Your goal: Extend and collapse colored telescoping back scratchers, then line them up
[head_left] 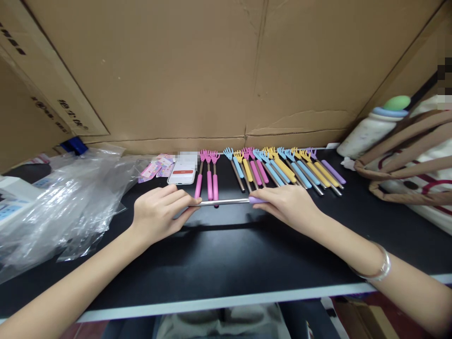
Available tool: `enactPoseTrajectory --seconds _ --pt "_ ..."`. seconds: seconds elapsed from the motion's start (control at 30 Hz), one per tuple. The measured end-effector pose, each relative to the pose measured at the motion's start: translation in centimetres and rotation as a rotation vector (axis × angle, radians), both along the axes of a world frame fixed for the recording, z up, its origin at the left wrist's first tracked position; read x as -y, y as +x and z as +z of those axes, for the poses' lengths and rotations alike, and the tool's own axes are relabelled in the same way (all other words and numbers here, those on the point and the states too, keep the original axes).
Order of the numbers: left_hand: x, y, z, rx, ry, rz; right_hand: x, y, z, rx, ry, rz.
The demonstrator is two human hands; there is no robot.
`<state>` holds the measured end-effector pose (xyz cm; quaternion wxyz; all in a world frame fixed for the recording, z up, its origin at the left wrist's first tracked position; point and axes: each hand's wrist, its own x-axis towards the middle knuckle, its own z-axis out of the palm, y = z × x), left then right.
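Observation:
My left hand (pixel 164 209) pinches one end of a metal rod (pixel 226 202), held level above the black table. The rod's other end runs into a purple sleeve (pixel 257 200), around which my right hand (pixel 291 205) is closed. It looks like part of a back scratcher; my fingers hide both ends, so I cannot see a claw head. Just beyond the rod, three pink back scratchers (pixel 209 181) lie side by side. Behind my right hand spreads a row of loose claw heads on metal rods and foam sleeves (pixel 282 169) in blue, yellow, pink and purple.
Clear plastic bags (pixel 84 197) heap up on the left. A phone (pixel 182 170) and colourful cards (pixel 157 167) lie at the back. On the right are a white bottle (pixel 374 127) and a bag with brown handles (pixel 416 179). A cardboard wall (pixel 176 70) closes the far side.

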<state>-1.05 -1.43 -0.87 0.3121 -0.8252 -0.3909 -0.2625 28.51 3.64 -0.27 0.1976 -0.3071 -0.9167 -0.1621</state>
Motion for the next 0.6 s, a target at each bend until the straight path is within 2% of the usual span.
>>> enactPoseTrajectory --seconds 0.17,0.47,0.6 --pt "0.32 -0.37 0.55 -0.050 0.093 -0.059 0.13 -0.10 0.08 -0.016 0.079 0.004" --pt "-0.21 -0.28 0.46 -0.018 0.070 -0.030 0.25 -0.23 0.56 -0.067 0.072 -0.003" --pt "-0.32 -0.34 0.79 0.015 0.043 -0.020 0.47 -0.40 0.77 -0.107 0.121 -0.013"
